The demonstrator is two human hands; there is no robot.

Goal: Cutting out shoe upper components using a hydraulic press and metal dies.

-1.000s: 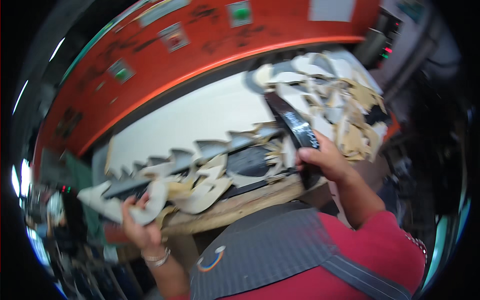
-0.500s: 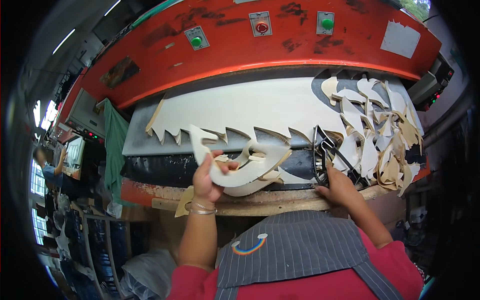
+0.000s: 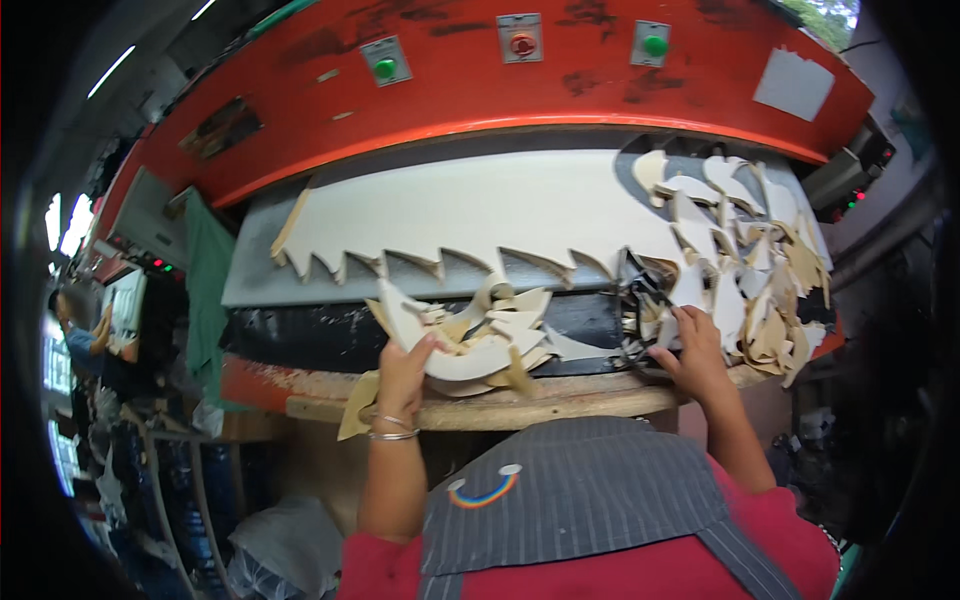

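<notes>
An orange-red press beam (image 3: 440, 90) spans the workshop view, set with two green buttons and a red button (image 3: 522, 44) between them; a green cloth (image 3: 208, 290) hangs at the left, and another person (image 3: 85, 325) is further back. Beneath the beam, a grey press bed (image 3: 250, 270) carries a broad white sheet (image 3: 480, 205) whose near edge is cut into pointed teeth. A heap of white and tan offcuts (image 3: 770, 290) lies at the right end, and a black strip (image 3: 290, 335) and a worn wooden rail (image 3: 500, 412) run along the front.

The left hand (image 3: 404, 375) grips the left side of a curved white offcut (image 3: 470, 362), thumb on top, near the front of the bed. Smaller scraps (image 3: 515, 315) are bunched within and over its curve. The right hand (image 3: 698, 350) is beside a dark cutting die (image 3: 640, 290), fingers curled; blur hides whether they close on the die or on pale material at it.

The step in hand seems to be handling offcuts with the left hand while the right works at the die. The next move probably calls for a firm, level hold on the curved offcut, so that the loose scraps stay together, and for careful fingers around the die's edges.
</notes>
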